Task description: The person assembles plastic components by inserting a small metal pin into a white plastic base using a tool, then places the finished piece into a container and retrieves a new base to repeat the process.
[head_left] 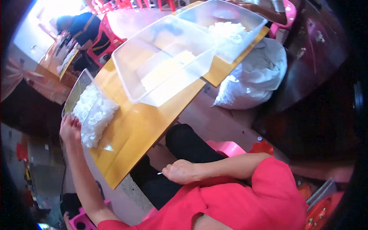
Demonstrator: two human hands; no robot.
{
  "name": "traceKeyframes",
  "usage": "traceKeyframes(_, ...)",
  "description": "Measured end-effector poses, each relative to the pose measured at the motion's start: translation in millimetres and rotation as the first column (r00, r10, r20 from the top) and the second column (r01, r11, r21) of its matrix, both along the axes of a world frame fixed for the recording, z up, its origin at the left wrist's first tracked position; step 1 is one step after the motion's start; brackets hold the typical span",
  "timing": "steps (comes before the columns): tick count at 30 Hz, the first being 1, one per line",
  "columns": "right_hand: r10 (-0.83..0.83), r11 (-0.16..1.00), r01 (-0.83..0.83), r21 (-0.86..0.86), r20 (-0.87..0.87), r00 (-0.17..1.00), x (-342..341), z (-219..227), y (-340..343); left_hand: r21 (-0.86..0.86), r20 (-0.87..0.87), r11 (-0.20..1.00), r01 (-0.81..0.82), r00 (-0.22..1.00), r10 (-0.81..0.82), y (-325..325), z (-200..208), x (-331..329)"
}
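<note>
My left hand (70,129) is at the near left side of a clear plastic bin (69,100) heaped with small white ring-like plastic parts (94,115). Its fingers are bent together beside the heap, and whatever may be between them is hidden. Above my lap, next to the table edge, my right hand (180,171) is closed in a fist. A thin white piece (160,173) pokes out of it on the left; most of that piece is covered by the fingers.
On the yellow wooden table (130,134) stands a large clear bin (126,82); white parts (228,32) are heaped toward its far right. A full white sack (251,76) rests beside the table. Other people sit at the far right and far left, near pink plastic chairs (107,36).
</note>
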State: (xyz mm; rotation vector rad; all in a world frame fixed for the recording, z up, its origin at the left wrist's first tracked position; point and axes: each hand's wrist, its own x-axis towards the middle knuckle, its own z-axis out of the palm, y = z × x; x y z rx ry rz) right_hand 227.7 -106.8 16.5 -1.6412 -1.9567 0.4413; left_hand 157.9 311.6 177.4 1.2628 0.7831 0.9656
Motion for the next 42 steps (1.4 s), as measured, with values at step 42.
traceKeyframes(42,-0.085,0.984,0.057,-0.168,-0.161,0.983,48.7,24.6,7.7,0.545,-0.825,-0.056,0.837,0.522,-0.216,-244.7,6.2,181.9)
